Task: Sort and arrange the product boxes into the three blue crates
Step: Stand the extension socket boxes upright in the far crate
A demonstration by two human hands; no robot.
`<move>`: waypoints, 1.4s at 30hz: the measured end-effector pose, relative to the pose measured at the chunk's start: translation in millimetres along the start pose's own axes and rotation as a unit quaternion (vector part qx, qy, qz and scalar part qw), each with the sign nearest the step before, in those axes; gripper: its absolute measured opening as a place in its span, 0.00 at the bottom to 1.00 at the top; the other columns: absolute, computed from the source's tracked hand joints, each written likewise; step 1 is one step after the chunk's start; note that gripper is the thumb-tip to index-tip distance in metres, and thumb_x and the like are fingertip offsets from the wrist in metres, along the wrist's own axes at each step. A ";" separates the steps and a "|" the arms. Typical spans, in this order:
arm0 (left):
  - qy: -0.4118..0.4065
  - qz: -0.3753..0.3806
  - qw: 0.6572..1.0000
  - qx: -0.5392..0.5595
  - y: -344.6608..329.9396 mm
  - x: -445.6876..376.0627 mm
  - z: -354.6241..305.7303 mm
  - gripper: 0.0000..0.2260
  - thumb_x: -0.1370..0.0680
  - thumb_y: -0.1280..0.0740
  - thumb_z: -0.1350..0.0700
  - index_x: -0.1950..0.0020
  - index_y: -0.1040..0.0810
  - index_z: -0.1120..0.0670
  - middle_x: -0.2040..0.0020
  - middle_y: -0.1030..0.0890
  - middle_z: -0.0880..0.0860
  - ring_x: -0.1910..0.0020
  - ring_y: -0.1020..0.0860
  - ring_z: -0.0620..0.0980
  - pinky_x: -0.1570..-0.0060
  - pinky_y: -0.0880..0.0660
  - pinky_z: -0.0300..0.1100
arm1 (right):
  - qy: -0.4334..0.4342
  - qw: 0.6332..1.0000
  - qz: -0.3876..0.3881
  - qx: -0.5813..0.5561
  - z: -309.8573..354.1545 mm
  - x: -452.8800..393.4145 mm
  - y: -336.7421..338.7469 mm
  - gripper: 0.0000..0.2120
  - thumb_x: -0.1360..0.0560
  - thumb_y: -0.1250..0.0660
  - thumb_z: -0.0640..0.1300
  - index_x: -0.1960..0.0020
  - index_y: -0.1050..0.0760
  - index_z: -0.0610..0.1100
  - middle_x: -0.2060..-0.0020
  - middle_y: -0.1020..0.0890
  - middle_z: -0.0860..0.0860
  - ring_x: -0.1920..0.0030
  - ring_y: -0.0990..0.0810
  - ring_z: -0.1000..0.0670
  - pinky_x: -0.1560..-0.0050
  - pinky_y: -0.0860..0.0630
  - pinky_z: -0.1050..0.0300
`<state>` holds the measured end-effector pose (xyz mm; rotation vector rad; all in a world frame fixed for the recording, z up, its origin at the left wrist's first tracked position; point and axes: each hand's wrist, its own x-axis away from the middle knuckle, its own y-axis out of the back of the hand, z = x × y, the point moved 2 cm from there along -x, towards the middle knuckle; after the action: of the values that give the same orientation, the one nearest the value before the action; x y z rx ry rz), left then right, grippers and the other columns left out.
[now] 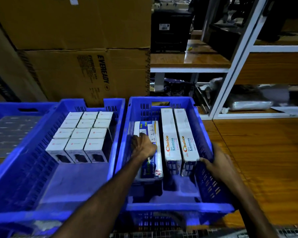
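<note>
My left hand [143, 145] is down in the right crate [163, 207], fingers curled over the top of the flat extension-socket box [150, 133] lying by the crate's left wall, gripping it. My right hand [217, 162] is on the crate's right wall, thumb hooked inside against the near end of the outer Choice box [186, 134], fingers wrapped over the rim. Two Choice Lumino boxes stand on edge side by side along the right wall, the inner Choice box [170, 134] just beside the flat one; three long boxes in this crate. Middle crate [86, 176] holds small white boxes [79, 134], twelve tops visible in a three-by-four block at the far end. Left crate [0, 107] holds grey packs [10, 131], blurred, count unclear. Brown cartons [86, 69] stacked behind the crates.
</note>
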<state>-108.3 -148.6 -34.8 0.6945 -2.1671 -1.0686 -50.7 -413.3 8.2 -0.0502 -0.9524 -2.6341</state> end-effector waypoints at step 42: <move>0.087 0.078 0.991 -0.071 -48.3 -35.4 -2.9 0.77 0.46 0.17 0.33 0.19 0.66 0.63 0.20 0.68 0.68 0.19 0.62 0.69 0.22 0.55 0.65 | -0.074 0.986 -0.004 -0.147 6.7 0.7 -0.5 0.27 0.21 0.29 0.43 0.26 0.35 0.43 0.35 0.20 0.42 0.45 0.19 0.46 0.72 0.35 0.74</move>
<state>-73.7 -151.9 -83.6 0.5238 -1.9427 -1.0282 -52.1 -409.0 13.1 -0.3174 -0.5984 -2.7872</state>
